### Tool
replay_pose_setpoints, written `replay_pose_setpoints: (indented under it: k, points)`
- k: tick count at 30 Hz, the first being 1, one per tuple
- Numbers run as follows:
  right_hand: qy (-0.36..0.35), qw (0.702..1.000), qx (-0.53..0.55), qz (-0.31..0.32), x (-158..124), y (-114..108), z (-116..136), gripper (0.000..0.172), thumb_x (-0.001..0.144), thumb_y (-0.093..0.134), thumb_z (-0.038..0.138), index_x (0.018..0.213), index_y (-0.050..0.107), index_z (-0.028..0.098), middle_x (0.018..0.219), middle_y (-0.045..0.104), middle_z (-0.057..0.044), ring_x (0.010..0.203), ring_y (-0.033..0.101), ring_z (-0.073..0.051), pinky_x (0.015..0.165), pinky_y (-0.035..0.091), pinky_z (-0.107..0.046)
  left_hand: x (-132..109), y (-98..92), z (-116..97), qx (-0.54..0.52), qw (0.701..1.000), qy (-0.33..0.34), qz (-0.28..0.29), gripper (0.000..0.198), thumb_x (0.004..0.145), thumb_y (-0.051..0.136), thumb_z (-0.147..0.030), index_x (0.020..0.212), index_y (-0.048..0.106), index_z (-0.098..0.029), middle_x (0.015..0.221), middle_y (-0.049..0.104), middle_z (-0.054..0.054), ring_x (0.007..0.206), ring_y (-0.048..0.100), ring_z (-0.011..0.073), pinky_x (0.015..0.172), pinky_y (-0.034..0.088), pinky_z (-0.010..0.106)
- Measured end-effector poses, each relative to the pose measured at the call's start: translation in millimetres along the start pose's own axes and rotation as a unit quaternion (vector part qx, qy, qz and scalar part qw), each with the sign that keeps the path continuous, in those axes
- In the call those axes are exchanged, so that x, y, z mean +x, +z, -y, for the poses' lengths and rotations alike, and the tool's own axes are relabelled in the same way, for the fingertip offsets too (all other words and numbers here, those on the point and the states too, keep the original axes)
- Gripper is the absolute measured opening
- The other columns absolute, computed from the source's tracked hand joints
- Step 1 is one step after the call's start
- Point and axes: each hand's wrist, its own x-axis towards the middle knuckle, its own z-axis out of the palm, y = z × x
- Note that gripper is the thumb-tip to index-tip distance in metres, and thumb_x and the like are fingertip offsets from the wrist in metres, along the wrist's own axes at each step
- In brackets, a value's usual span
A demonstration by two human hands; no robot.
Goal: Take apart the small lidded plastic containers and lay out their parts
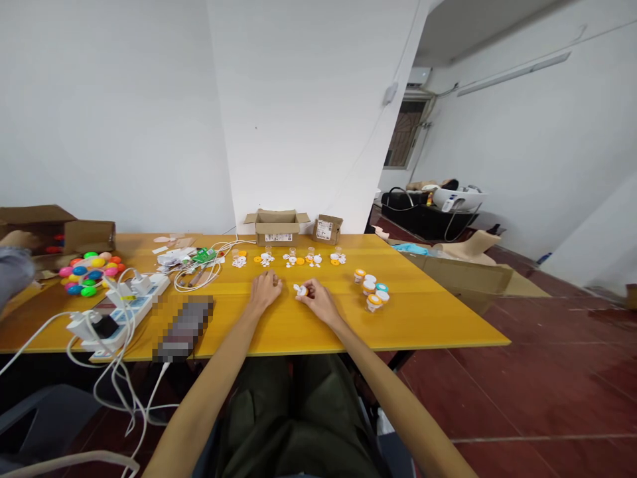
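Note:
My right hand point(319, 300) pinches a small white plastic piece point(301, 290) between thumb and fingertips, just above the table. To its left, my left hand point(266, 290) rests low over the tabletop, palm down, fingers loosely bent and thumb apart; no object shows in it. Beyond both hands lies a row of small piles of white parts point(293, 259), orange rings point(257, 259) and clear cups point(292, 251). On the right stands a group of small assembled round pieces with white, orange and teal tops point(374, 301).
An open cardboard box point(277, 232) and a smaller box point(328, 229) stand at the back. Leftward are a phone point(184, 328), power strips point(144, 305) with cables, a green circuit board point(204, 255) and colourful balls point(92, 272). Another person's sleeve point(14, 269) reaches in at far left.

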Motion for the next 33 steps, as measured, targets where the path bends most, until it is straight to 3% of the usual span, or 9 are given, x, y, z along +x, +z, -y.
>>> replay_pose_setpoints:
  k: [13, 18, 20, 23, 28, 30, 33]
  points:
    - [-0.002, 1.0, 0.004, 0.006, -1, 0, 0, 0.028, 0.065, 0.074, 0.034, 0.083, 0.055, 0.025, 0.075, 0.067, 0.003, 0.069, 0.063, -0.018, 0.068, 0.051, -0.032, 6, 12.4, 14, 0.05, 0.997, -0.029, -0.051, 0.024, 0.088, 0.051, -0.024, 0.103, 0.067, -0.017, 0.111, 0.066, 0.016, 0.112, 0.06, 0.0311, 0.093, 0.046, 0.04]
    - [-0.005, 1.0, 0.005, 0.012, -1, 0, 1, 0.028, 0.066, 0.074, 0.035, 0.084, 0.055, 0.025, 0.076, 0.067, 0.003, 0.071, 0.063, -0.018, 0.069, 0.052, -0.033, 8, 17.1, 19, 0.044, 0.994, -0.034, -0.097, 0.027, 0.084, 0.05, -0.016, 0.107, 0.064, -0.016, 0.112, 0.064, 0.017, 0.113, 0.057, 0.033, 0.094, 0.044, 0.044]
    - [-0.001, 1.0, 0.007, 0.012, -1, -1, 2, 0.028, 0.065, 0.074, 0.034, 0.083, 0.055, 0.025, 0.077, 0.067, 0.003, 0.071, 0.063, -0.018, 0.069, 0.051, -0.033, 8, 16.2, 18, 0.023, 0.992, -0.012, -0.121, 0.032, 0.081, 0.053, -0.014, 0.111, 0.062, -0.017, 0.115, 0.063, 0.016, 0.113, 0.056, 0.0337, 0.093, 0.044, 0.045]
    - [0.001, 1.0, 0.008, 0.014, -1, -1, 2, 0.028, 0.065, 0.075, 0.034, 0.083, 0.055, 0.025, 0.076, 0.067, 0.003, 0.071, 0.063, -0.018, 0.069, 0.051, -0.033, 5, 12.1, 14, -0.041, 0.986, 0.084, -0.139, 0.032, 0.082, 0.057, -0.017, 0.113, 0.062, -0.021, 0.116, 0.063, 0.014, 0.113, 0.055, 0.0326, 0.094, 0.045, 0.046]
    - [-0.009, 1.0, 0.01, 0.022, -1, -2, 2, 0.03, 0.066, 0.075, 0.038, 0.084, 0.055, 0.025, 0.075, 0.067, 0.003, 0.069, 0.062, -0.018, 0.068, 0.051, -0.032, -4, 8.8, -2, -0.149, 0.955, 0.246, -0.07, 0.017, 0.093, 0.052, -0.028, 0.102, 0.065, -0.025, 0.1, 0.067, 0.006, 0.101, 0.06, 0.0251, 0.093, 0.048, 0.04]
    - [-0.017, 0.999, 0.017, 0.023, -2, -2, 3, 0.029, 0.069, 0.074, 0.042, 0.084, 0.055, 0.025, 0.076, 0.068, 0.002, 0.07, 0.063, -0.018, 0.067, 0.052, -0.032, -8, 10.4, -6, -0.17, 0.946, 0.274, -0.019, 0.016, 0.093, 0.051, -0.029, 0.099, 0.066, -0.025, 0.097, 0.068, 0.005, 0.096, 0.062, 0.0229, 0.092, 0.049, 0.037]
    - [-0.024, 0.999, 0.021, 0.019, -2, -1, 3, 0.03, 0.072, 0.072, 0.045, 0.085, 0.055, 0.025, 0.079, 0.069, 0.001, 0.073, 0.065, -0.018, 0.069, 0.052, -0.032, -11, 14.0, -8, -0.186, 0.946, 0.264, 0.027, 0.016, 0.092, 0.052, -0.028, 0.1, 0.065, -0.024, 0.1, 0.07, 0.005, 0.096, 0.064, 0.0218, 0.091, 0.05, 0.035]
